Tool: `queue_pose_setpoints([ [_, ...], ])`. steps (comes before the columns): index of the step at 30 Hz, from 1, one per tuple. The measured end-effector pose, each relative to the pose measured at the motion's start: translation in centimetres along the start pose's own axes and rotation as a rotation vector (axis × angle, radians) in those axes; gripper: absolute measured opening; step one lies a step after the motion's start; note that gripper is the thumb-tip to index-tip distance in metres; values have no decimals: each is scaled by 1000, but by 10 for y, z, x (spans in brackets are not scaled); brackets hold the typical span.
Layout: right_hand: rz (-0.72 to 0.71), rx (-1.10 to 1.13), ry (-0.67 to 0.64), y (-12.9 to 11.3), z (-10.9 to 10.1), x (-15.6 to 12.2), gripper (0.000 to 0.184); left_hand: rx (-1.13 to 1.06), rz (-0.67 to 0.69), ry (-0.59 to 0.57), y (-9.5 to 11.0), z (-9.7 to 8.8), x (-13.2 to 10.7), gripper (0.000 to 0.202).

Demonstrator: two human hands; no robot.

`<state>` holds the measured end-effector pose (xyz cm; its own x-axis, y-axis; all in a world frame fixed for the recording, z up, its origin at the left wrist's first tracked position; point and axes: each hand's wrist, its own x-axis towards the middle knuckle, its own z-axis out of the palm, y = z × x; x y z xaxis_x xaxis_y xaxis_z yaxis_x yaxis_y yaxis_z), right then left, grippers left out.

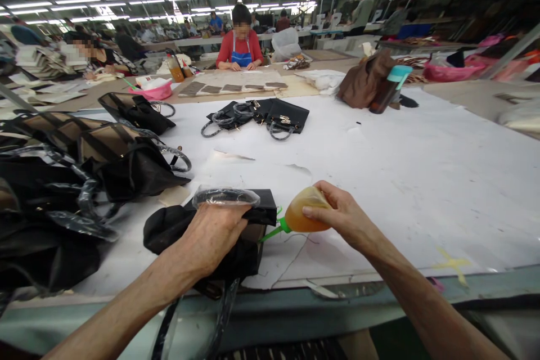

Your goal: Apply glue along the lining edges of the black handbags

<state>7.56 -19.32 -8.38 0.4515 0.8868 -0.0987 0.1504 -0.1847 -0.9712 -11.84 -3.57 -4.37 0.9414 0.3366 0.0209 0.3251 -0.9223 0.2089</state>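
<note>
A black handbag (pixel 242 261) lies at the front edge of the white-covered table, one plastic-wrapped handle (pixel 225 196) on top and another strap hanging over the edge. My left hand (pixel 217 230) is closed on the bag's upper part, its fingertips hidden in the black material. In my right hand (pixel 337 211) is a squeeze bottle (pixel 306 211) of amber liquid, tipped to the left. The bottle's green nozzle (pixel 272 233) points at the bag's right side, its tip at or very close to the brown panel there.
Several black and tan bags (pixel 105 152) are piled at left. Small black handbags (pixel 287 116) lie farther back on the white sheet (pixel 379 180). A dark bottle with a teal lid (pixel 383 90) leans by a brown bag (pixel 365 79). A person in red (pixel 239 45) works across the table.
</note>
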Motion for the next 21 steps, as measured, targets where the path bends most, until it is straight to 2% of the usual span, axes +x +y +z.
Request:
queue_pose_setpoints([
  [10,6,55,-24,-11,1,-8,26,19,6,10,0,1,0,23],
  [21,14,114,-5,-11,-3,-17,26,43,10,21,1,-2,-1,24],
])
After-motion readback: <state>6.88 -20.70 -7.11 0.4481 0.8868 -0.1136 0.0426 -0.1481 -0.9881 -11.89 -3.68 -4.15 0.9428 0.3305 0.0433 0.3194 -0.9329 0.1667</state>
